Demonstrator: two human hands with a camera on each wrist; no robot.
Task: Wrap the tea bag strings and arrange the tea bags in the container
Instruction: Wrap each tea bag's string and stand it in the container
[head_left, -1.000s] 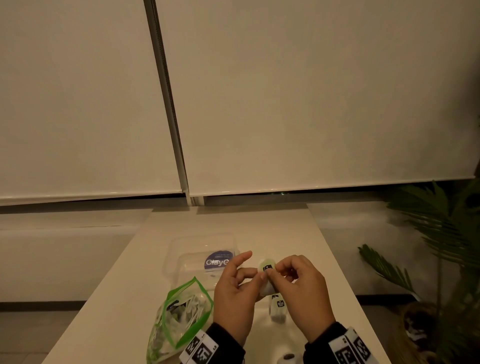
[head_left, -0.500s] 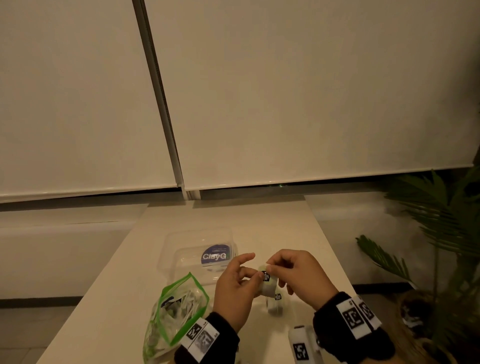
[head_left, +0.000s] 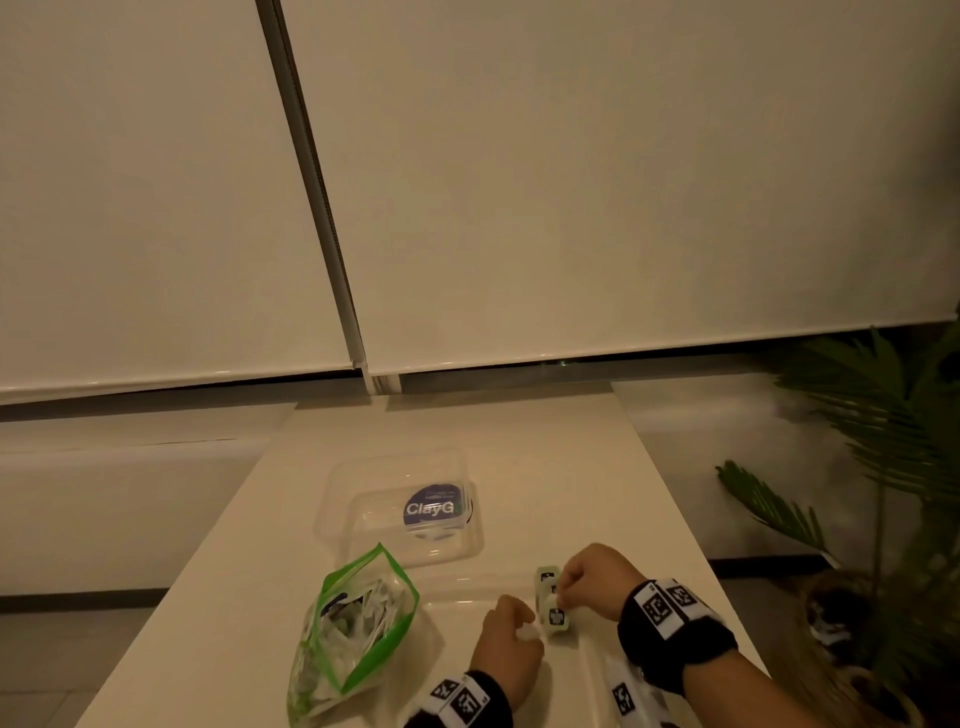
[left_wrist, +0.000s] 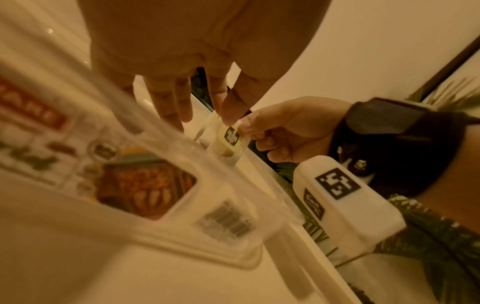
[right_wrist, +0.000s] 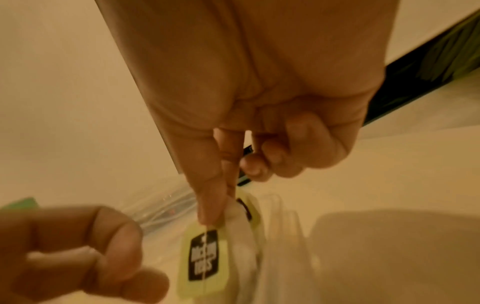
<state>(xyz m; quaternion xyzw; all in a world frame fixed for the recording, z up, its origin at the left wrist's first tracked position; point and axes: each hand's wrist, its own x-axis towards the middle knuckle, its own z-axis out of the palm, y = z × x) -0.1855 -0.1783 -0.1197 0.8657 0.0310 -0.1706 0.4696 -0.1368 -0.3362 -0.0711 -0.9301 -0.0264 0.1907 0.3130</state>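
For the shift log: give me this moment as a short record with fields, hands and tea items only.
right hand: right hand pinches the tea bag at the top, thumb and forefinger together
left hand: left hand beside the tea bag, fingers curled; whether they hold anything cannot be told
tag: yellow-green tag with black print, string running down its face
container: clear container under the hands, a second tea bag standing in it
zip bag: green-edged zip bag left of the hands, open, with more tea bags inside

Left wrist view: container (left_wrist: 161, 179) label blurred, unreadable; tea bag (left_wrist: 228, 142) mostly hidden behind fingers (left_wrist: 231, 111).
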